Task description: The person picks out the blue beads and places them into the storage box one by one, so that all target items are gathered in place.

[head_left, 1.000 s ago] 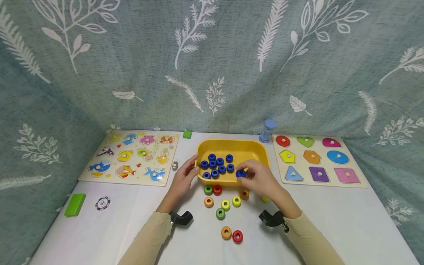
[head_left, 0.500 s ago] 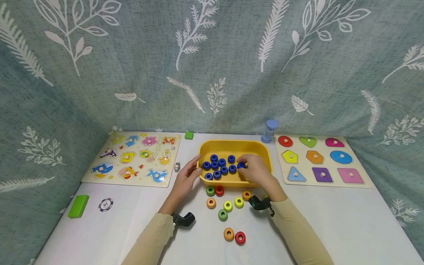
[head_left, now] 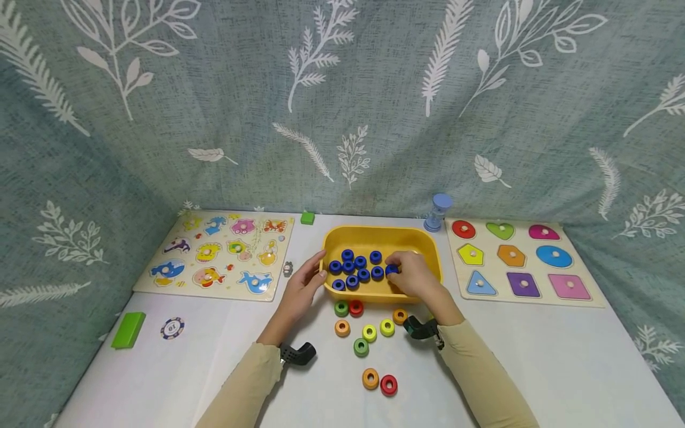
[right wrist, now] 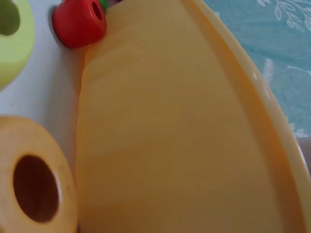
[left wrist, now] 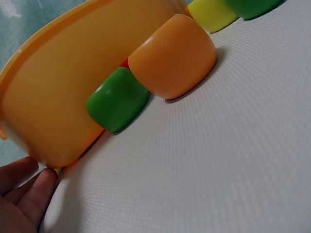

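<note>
In the head view, a yellow plastic tray [head_left: 382, 296] holds several blue beads [head_left: 348, 267], mostly in its left and middle part. My left hand [head_left: 301, 290] touches the tray's left end from outside, thumb and fingers fairly straight; in the left wrist view its fingertips [left wrist: 41, 187] meet the tray's outer wall [left wrist: 53, 97]. My right hand [head_left: 416, 276] reaches over the front rim and pinches a blue bead [head_left: 392, 269] inside the tray. The right wrist view shows the tray's outer wall [right wrist: 170, 121] but no bead in that hand.
In front of the tray lie loose beads: green [head_left: 361, 347], orange [head_left: 370, 378], red [head_left: 389, 385] and yellow [head_left: 369, 333]. An animal puzzle board [head_left: 214, 255] lies left and a shape puzzle board [head_left: 527, 261] right. A blue hourglass [head_left: 438, 212] stands behind.
My right hand has moved forward and inward, carrying the blue bead from near the tray's front edge to beside the other blue beads. My left hand keeps its place at the tray's end.
</note>
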`<state>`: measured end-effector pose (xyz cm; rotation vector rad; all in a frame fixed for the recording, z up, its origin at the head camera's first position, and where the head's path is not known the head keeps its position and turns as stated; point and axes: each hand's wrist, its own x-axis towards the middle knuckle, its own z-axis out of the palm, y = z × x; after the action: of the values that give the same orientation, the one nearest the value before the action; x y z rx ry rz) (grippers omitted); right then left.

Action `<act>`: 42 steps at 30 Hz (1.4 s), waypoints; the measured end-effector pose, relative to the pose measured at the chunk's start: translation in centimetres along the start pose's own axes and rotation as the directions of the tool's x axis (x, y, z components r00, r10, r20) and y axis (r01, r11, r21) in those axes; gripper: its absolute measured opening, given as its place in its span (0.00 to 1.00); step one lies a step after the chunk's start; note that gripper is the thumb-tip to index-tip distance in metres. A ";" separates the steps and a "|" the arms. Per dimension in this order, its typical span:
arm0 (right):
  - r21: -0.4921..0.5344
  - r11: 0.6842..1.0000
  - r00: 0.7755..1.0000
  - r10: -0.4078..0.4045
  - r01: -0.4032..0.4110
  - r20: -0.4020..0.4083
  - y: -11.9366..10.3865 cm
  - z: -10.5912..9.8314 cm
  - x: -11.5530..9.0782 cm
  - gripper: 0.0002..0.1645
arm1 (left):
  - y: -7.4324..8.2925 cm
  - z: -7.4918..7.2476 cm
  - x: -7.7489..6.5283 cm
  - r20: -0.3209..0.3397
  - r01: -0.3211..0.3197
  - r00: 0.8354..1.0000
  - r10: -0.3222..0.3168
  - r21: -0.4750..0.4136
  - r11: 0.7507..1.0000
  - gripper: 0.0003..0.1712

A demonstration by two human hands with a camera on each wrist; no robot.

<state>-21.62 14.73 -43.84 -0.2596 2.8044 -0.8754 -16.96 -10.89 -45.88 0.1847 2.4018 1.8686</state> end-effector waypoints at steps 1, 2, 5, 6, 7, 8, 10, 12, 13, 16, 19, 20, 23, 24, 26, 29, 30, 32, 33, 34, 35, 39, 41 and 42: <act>0.002 1.000 1.000 -0.001 0.001 -0.002 0.0 0.0 0.0 0.18 | 0.0 0.0 0.0 0.000 0.001 1.000 -0.001 0.003 1.000 0.28; 0.006 1.000 1.000 -0.002 0.002 -0.003 0.1 0.0 0.0 0.19 | 0.0 0.0 0.0 0.001 0.002 1.000 -0.002 0.006 1.000 0.28; 0.018 1.000 1.000 0.001 -0.001 -0.010 0.1 0.1 0.0 0.20 | 0.0 0.0 0.1 0.002 0.003 1.000 -0.003 0.008 1.000 0.28; 0.023 1.000 1.000 0.006 -0.006 -0.012 0.1 0.0 0.0 0.20 | 0.0 0.0 0.1 0.002 0.002 1.000 -0.002 0.009 1.000 0.28; 0.024 1.000 1.000 0.009 -0.008 -0.014 0.1 0.0 0.0 0.21 | -0.1 0.0 0.1 0.002 0.002 1.000 -0.002 0.008 1.000 0.28; 0.026 1.000 1.000 0.014 -0.014 -0.016 0.1 0.0 0.0 0.21 | -0.1 0.0 0.1 0.003 0.002 1.000 -0.002 0.006 1.000 0.28; 0.026 0.999 1.000 0.021 -0.021 -0.017 0.0 0.0 0.1 0.22 | -0.1 0.0 0.1 0.002 -0.001 1.000 0.001 0.001 1.000 0.28; 0.026 0.999 1.000 0.023 -0.022 -0.019 -0.1 0.0 0.1 0.22 | -0.1 -0.1 0.1 0.001 -0.001 1.000 0.001 -0.002 1.000 0.28; 0.025 0.999 1.000 0.023 -0.022 -0.021 -0.1 0.0 0.1 0.22 | -0.1 -0.1 0.1 0.002 -0.001 1.000 0.001 -0.004 1.000 0.28; 0.022 0.999 0.999 0.025 -0.024 -0.029 -0.2 0.0 0.1 0.23 | -0.1 -0.1 0.1 0.002 -0.003 1.000 0.003 -0.009 1.000 0.28; 0.016 1.000 0.999 0.024 -0.023 -0.039 -0.1 0.1 0.1 0.23 | 0.0 -0.2 0.2 0.002 -0.008 1.000 0.008 -0.009 1.000 0.28; 0.017 1.000 0.999 0.026 -0.025 -0.041 -0.1 0.1 0.1 0.22 | 0.0 -0.2 0.2 0.001 -0.009 1.000 0.009 -0.009 1.000 0.28; 0.019 0.999 0.998 0.034 -0.033 -0.045 -0.1 0.2 0.2 0.23 | 0.0 -0.3 0.3 -0.003 -0.014 1.000 0.014 -0.005 1.000 0.28; 0.017 0.999 0.998 0.037 -0.036 -0.045 -0.1 0.2 0.3 0.23 | 0.0 -0.3 0.3 -0.003 -0.015 1.000 0.015 -0.004 1.000 0.28; 0.026 0.999 0.998 0.042 -0.041 -0.056 -0.2 0.2 0.3 0.23 | 0.1 -0.4 0.3 -0.002 -0.018 1.000 0.018 -0.006 1.000 0.28; 0.059 0.998 0.993 0.028 -0.021 -0.113 -0.2 0.2 0.2 0.23 | 0.0 -0.4 0.3 -0.001 -0.017 1.000 0.017 -0.004 1.000 0.28; 0.073 0.997 0.990 0.021 -0.010 -0.143 -0.2 0.1 0.1 0.23 | -0.1 -0.4 0.3 -0.001 -0.016 1.000 0.016 -0.003 1.000 0.28; 0.100 0.995 0.979 0.002 0.019 -0.205 -0.3 0.0 0.0 0.22 | -0.2 -0.5 0.2 -0.004 -0.011 1.000 0.011 0.002 1.000 0.28; 0.111 0.993 0.973 -0.008 0.034 -0.230 -0.3 0.0 -0.1 0.22 | -0.2 -0.5 0.2 -0.005 -0.010 1.000 0.010 0.006 1.000 0.28; 0.118 0.992 0.969 -0.015 0.046 -0.247 -0.3 -0.1 -0.2 0.21 | -0.2 -0.6 0.1 -0.006 -0.007 1.000 0.007 0.007 1.000 0.28; 0.120 0.991 0.966 -0.020 0.053 -0.259 -0.3 -0.1 -0.3 0.21 | -0.2 -0.6 0.1 -0.007 -0.006 1.000 0.006 0.008 1.000 0.28; 0.109 0.991 0.964 -0.044 0.075 -0.262 -0.4 -0.4 -0.6 0.21 | -0.3 -0.6 0.2 -0.004 -0.005 1.000 0.005 0.006 1.000 0.28; 0.101 0.992 0.965 -0.045 0.073 -0.257 -0.4 -0.5 -0.6 0.21 | -1.0 -0.6 0.6 -0.003 -0.002 1.000 0.002 -0.004 1.000 0.29; 0.097 0.993 0.966 -0.046 0.073 -0.254 -0.3 -0.5 -0.6 0.21 | -1.4 -0.6 0.8 -0.004 -0.002 1.000 0.002 -0.010 1.000 0.29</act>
<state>-21.07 14.85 -43.16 -0.2331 2.9799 -1.1413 -17.91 -11.65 -47.13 0.1832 2.3949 1.8830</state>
